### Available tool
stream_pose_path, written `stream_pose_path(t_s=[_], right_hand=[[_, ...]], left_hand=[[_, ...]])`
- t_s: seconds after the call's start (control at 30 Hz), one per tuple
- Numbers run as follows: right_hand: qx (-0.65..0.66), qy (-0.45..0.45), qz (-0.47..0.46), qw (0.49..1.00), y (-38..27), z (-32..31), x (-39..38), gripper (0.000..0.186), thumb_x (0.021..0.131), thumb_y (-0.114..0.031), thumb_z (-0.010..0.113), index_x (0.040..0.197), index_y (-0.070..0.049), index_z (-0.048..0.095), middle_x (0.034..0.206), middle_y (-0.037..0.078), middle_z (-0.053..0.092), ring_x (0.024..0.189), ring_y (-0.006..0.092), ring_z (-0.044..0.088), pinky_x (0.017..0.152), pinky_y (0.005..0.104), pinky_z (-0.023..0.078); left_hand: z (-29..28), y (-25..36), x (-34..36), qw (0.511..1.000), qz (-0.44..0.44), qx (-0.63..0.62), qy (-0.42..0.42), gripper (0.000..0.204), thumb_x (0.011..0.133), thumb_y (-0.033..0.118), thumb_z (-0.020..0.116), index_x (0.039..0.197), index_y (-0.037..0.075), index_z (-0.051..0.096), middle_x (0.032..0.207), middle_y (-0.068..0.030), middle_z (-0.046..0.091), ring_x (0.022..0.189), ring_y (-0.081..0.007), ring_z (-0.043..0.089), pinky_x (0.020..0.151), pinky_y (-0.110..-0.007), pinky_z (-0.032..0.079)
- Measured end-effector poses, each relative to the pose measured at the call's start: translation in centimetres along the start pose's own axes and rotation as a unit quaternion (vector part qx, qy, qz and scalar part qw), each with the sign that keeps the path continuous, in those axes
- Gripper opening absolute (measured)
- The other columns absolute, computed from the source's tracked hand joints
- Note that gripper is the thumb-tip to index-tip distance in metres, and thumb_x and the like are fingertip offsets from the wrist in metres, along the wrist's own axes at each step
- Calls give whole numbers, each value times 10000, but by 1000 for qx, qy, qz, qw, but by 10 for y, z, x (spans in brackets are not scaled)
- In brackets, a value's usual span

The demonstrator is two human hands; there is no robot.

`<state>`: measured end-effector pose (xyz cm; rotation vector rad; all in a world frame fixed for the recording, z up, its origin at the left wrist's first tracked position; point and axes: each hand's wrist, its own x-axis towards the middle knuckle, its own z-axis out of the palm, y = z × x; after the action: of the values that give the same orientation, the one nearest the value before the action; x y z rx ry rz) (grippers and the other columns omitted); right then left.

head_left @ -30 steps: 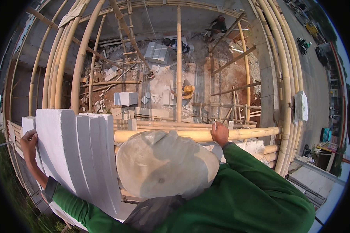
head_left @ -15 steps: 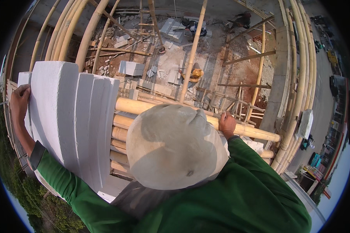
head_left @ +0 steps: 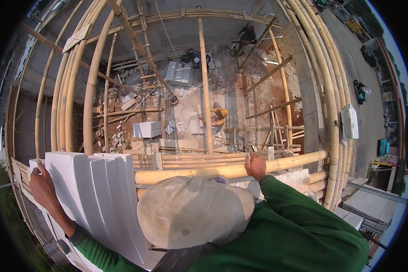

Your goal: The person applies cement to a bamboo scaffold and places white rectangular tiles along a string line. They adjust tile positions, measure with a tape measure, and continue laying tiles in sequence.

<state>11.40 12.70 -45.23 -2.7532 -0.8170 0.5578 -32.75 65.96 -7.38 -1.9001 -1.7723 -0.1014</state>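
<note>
My left hand (head_left: 46,188) is curled at the upper edge of the outermost white block (head_left: 35,164), its fingers bent against it. Right beside that stands a row of similar upright white blocks (head_left: 70,174), packed face to face. On the other side, my right hand (head_left: 256,166) is closed over a thick bamboo pole (head_left: 199,172) that runs crosswise in front of me. Both arms are in green sleeves. A pale, dusty hat (head_left: 195,211) covers the middle of the near area and hides part of the pole and what lies beneath.
Bamboo scaffolding uprights (head_left: 90,95) and bundled poles (head_left: 326,90) frame both sides. Far below, a rubble-strewn floor holds stacked pale blocks (head_left: 147,129), a person in orange-yellow (head_left: 219,116) and a person in dark clothes (head_left: 247,35). A road (head_left: 349,59) runs outside at right.
The view has tilted up, so the hands, blocks and pole sit lower in the picture and more of the far wall shows. Both hands keep their places on block and pole.
</note>
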Motion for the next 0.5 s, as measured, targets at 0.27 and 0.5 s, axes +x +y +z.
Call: stream_pose_path(t_s=[0.27,0.5], right_hand=[[17,15,-14,1000,1,1,1,300,992,-303,560,904,-55,704,913,216,729,838,448,709,770,561,558],[13,14,-28,999,6,5,-1,301,1020,-299,542,911,-65,697,931,192,723,847,430,707,760,538,566]], left_hand=[[130,-152,35,992,3,-116,58,687,1106,533,457,1500,-24,538,1514,-283,532,1383,-458,515,1118,-503,448],[202,-222,53,937,-80,-318,-119,764,1095,548,450,1475,-110,530,1491,-325,556,1348,-456,559,1126,-470,432]])
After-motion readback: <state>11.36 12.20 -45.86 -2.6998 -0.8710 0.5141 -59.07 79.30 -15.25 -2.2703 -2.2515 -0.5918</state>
